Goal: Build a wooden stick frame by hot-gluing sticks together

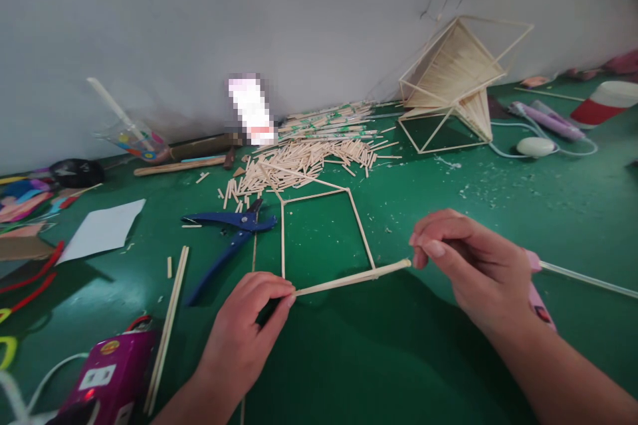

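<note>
A frame of thin wooden sticks (283, 239) stands on the green table in front of me. My left hand (254, 325) pinches its near left corner, together with the end of a longer stick (343, 281) that lies along the near side and juts past the right corner. Close to that stick's free right end is my right hand (463, 259), with thumb and fingertips pressed together; whatever they hold, if anything, is too small to tell. A pink tool (541, 305) is partly hidden behind my right wrist.
Blue pliers (232, 239) lie left of the frame. Behind are a pile of short sticks (304, 163) and a large stick model (453, 86). A purple power strip (112, 368) and two long sticks (169, 325) lie at the near left, a red and white cup (603, 104) far right.
</note>
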Tool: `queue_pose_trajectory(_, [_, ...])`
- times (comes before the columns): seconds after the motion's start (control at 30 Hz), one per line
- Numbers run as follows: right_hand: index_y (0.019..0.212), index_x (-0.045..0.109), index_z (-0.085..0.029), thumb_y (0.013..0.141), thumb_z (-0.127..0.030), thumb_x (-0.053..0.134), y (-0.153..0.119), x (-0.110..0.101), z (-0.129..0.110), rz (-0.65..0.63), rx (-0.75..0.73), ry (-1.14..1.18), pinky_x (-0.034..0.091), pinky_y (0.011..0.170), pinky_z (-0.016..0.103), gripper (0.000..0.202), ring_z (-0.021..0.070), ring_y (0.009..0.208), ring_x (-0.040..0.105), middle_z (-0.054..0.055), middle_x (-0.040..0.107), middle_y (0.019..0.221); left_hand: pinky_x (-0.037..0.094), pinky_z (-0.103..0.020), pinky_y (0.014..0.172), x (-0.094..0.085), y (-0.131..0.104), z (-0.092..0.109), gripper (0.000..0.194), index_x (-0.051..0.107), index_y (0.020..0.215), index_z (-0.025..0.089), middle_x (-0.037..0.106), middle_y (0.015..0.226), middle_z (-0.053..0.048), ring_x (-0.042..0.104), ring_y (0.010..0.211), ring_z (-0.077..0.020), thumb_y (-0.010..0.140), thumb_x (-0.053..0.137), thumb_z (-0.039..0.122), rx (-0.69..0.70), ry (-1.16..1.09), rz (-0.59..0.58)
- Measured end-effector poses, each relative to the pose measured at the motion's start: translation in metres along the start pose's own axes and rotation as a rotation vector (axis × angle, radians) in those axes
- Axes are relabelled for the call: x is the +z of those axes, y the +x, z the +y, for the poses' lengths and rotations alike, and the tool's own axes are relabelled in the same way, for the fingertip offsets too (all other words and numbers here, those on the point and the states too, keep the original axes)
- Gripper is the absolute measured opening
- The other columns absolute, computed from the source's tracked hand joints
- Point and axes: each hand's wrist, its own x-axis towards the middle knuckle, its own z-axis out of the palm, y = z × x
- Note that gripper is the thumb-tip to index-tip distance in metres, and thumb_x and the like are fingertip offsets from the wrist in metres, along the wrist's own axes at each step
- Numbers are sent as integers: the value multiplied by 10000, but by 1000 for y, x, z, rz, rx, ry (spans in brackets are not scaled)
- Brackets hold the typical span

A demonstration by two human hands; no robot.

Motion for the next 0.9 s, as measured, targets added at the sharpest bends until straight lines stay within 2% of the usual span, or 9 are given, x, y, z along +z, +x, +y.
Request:
queue_pose_trajectory(0.13, [921,672,-215,855,-61,590,0,0,2,11,-46,2,496,602,308,186,148,706,610,18,641,819,505,-293,811,0,0,0,46,628,899,233,656,912,-6,610,898,-155,869,611,203,2,2,3])
queue_pose_trajectory(0.27, [961,681,-217,825,-32,619,-2,-1,3,13,-11,50,506,515,274,238,113,637,605,34,624,948,502,-289,816,1,-1,-1,60,628,903,241,658,909,2,608,903,-151,864,619,197,6,7,5])
queue_pose_trajectory(0.53, [880,656,-222,846,-82,608,-2,-2,2,32,-22,50,489,555,301,152,152,687,600,18,613,800,502,-287,817,2,-2,-3,76,624,911,244,653,917,3,610,902,-148,862,619,185,4,7,9])
queue_pose_trajectory(0.63, [777,638,-221,894,-123,538,-2,-3,0,7,-27,23,465,555,317,182,152,658,589,21,609,777,504,-287,812,1,-2,-3,69,625,905,244,652,917,2,611,900,-150,863,618,190,-5,2,4])
queue_pose_trajectory(0.73, [677,613,-215,855,-111,593,-1,-3,0,-15,-46,-48,449,562,310,208,144,648,576,9,605,742,505,-292,812,1,-1,-2,67,627,904,246,653,921,-1,610,904,-155,866,614,192,-9,1,-3])
queue_pose_trajectory(0.8, [754,641,-226,802,-86,653,0,-3,0,-5,-45,-56,466,595,306,148,155,707,586,7,613,774,504,-294,814,1,-1,-2,73,626,908,247,654,921,-1,609,907,-155,867,611,189,-3,-1,-1])
queue_pose_trajectory(0.9, [956,656,-238,801,-67,638,0,-3,0,-14,-20,-4,496,608,301,232,161,756,595,24,623,874,502,-291,815,2,-1,-3,78,625,910,249,655,918,2,610,905,-151,866,613,185,-2,5,-1])
